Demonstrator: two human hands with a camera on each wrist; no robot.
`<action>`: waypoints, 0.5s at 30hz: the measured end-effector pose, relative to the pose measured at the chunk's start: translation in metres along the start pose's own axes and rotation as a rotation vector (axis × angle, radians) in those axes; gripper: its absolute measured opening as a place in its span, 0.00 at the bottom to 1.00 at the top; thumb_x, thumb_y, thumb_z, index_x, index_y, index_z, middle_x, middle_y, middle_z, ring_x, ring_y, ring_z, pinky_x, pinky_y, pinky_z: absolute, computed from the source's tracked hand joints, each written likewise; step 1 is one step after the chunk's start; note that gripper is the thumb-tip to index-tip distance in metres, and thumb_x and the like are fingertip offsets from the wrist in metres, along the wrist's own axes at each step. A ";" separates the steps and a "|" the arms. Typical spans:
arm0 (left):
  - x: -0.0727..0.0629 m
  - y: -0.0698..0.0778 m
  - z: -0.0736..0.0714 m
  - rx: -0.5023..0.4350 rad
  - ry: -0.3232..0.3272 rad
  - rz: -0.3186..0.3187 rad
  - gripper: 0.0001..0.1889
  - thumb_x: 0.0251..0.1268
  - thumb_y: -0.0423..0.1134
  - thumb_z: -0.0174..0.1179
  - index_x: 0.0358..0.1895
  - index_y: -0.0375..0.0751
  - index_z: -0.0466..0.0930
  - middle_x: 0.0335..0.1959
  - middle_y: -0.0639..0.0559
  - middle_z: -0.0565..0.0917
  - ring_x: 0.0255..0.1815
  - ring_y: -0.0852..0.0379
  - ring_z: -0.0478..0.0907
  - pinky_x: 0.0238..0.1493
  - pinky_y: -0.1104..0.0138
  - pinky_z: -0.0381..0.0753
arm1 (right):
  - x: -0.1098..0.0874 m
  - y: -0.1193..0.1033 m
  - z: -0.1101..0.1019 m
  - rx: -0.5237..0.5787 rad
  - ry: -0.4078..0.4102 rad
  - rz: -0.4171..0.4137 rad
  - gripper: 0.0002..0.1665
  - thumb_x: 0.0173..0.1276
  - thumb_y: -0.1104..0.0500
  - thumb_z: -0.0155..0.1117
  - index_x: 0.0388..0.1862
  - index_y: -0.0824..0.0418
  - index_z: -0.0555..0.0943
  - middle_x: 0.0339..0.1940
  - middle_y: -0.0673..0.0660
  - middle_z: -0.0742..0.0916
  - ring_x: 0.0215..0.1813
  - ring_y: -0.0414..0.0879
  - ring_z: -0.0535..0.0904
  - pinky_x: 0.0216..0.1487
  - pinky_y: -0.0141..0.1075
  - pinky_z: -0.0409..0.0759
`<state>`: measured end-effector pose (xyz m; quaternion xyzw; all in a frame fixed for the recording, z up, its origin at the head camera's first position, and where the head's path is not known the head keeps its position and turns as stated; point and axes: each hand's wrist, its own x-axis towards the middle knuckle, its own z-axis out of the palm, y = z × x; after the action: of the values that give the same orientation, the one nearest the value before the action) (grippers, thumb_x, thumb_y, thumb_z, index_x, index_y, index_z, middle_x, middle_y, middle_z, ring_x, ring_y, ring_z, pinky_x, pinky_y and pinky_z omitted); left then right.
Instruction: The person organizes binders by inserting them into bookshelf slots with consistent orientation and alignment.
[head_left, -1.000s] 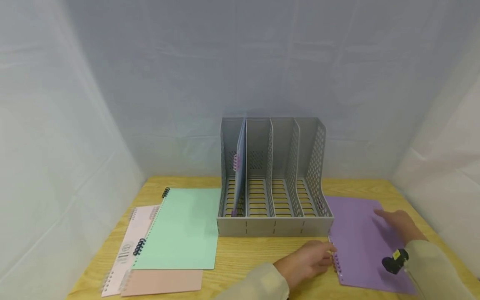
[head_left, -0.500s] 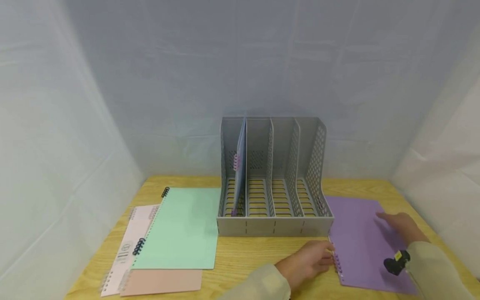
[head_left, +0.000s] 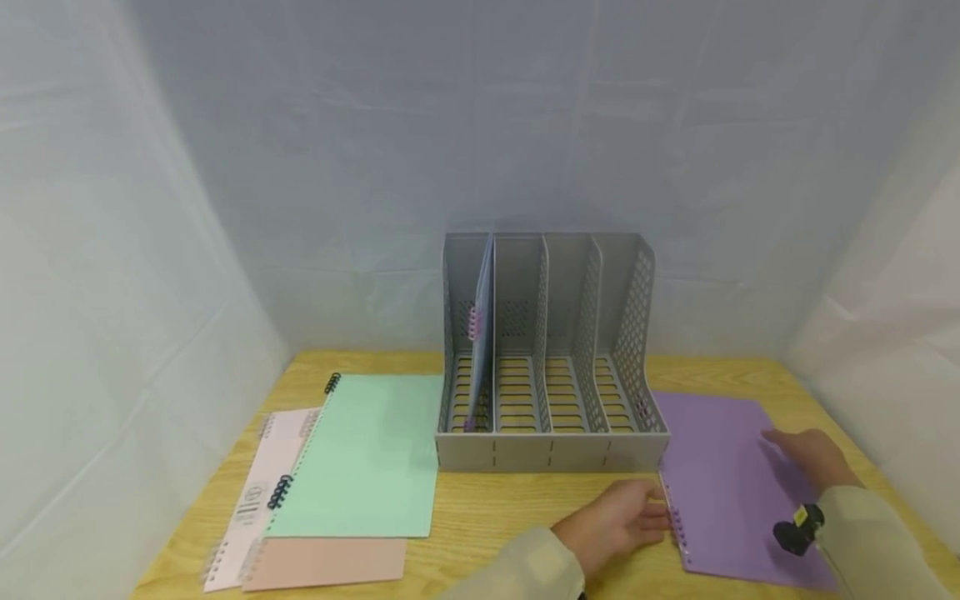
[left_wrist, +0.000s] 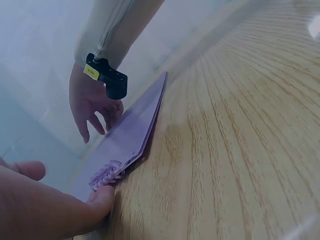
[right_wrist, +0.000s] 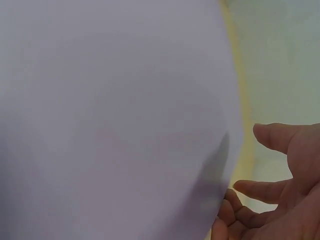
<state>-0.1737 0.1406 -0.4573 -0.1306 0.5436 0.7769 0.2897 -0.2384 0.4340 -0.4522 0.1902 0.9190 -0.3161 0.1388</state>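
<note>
Wooden table [head_left: 491,508], purple notebook [head_left: 720,492], loosely bent hands [head_left: 617,523] [head_left: 813,460] at opposite edges

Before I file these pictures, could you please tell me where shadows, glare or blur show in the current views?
Head view: faint shadow on the purple notebook beside the right hand; left wrist: bright glare on the wooden table, upper right; right wrist: the purple notebook looks washed-out and soft, with a shadow near that hand.
</note>
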 end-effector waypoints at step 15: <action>0.002 -0.004 0.005 -0.003 -0.022 -0.003 0.04 0.56 0.30 0.52 0.29 0.41 0.76 0.35 0.47 0.80 0.39 0.53 0.76 0.50 0.56 0.77 | 0.001 0.012 0.000 -0.003 0.010 0.007 0.53 0.73 0.39 0.38 0.60 0.94 0.53 0.62 0.87 0.60 0.65 0.79 0.58 0.67 0.62 0.60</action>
<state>-0.1726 0.1467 -0.4599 -0.1234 0.5391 0.7786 0.2966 -0.2343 0.4428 -0.4586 0.1945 0.9196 -0.3133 0.1356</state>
